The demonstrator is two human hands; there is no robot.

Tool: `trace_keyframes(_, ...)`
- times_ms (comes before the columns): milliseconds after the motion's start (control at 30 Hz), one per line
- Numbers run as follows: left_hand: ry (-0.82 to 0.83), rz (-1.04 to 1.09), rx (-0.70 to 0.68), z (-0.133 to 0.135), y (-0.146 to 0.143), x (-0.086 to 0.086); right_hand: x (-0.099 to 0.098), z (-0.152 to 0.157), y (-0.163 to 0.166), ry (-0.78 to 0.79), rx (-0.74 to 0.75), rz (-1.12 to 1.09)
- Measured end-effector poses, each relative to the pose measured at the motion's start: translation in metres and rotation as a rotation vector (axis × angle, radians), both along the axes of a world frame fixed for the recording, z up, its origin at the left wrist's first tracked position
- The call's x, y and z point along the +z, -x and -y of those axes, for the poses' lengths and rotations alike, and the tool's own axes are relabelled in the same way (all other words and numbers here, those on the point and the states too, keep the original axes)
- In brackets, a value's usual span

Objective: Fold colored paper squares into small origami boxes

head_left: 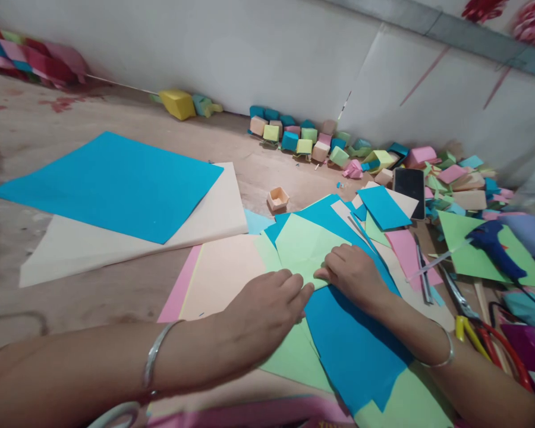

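A light green sheet of paper point(310, 241) lies over blue paper point(348, 333), and both my hands are at its near edge. My left hand point(267, 306) is closed, its fingers curled on the sheet's lower left edge. Close by on the right, my right hand point(352, 270) pinches the same edge between thumb and fingers. The edge looks folded there, though my fingers partly cover it. Under these lie more sheets in peach point(232, 273), pink and green. A small open peach paper box point(277, 199) stands just beyond them.
At left a large blue sheet point(116, 184) rests on white paper point(71, 249). Several small folded paper boxes point(289, 141) line the wall. On the right are a phone point(409, 191), a glue gun point(494, 246), scissors point(485, 333) and a metal tool point(423, 273).
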State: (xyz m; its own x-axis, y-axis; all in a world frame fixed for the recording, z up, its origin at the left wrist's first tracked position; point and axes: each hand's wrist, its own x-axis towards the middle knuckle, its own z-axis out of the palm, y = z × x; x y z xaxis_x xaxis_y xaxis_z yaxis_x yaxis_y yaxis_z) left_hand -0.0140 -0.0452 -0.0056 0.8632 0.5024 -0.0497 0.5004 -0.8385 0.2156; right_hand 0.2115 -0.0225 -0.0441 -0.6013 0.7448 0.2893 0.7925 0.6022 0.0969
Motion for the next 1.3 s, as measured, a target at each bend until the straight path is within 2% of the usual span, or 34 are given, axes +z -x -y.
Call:
trace_keyframes(233,-0.087,-0.011,-0.025,0.005,-0.005,-0.016,-0.001,0.0,0.0,0.028,-0.015,-0.01)
trace_keyframes(400,-0.21,-0.05,-0.077,0.008,-0.004,-0.009,-0.001,-0.001,0.0,0.075,-0.015,-0.005)
trace_keyframes(733,-0.16,-0.05,-0.038,0.007,-0.007,-0.009,0.003,-0.002,0.0,0.125,-0.033,0.0)
trace_keyframes(1067,-0.127,-0.025,-0.045,0.006,-0.008,-0.006,0.018,-0.003,-0.002,0.308,-0.077,0.034)
trace_keyframes(1167,-0.104,-0.019,-0.029,0.006,-0.008,-0.007,0.023,-0.009,-0.014,0.372,-0.089,0.045)
trace_keyframes(1300,-0.117,-0.044,-0.038,0.006,-0.008,-0.005,0.03,-0.018,-0.037,0.562,-0.075,0.01)
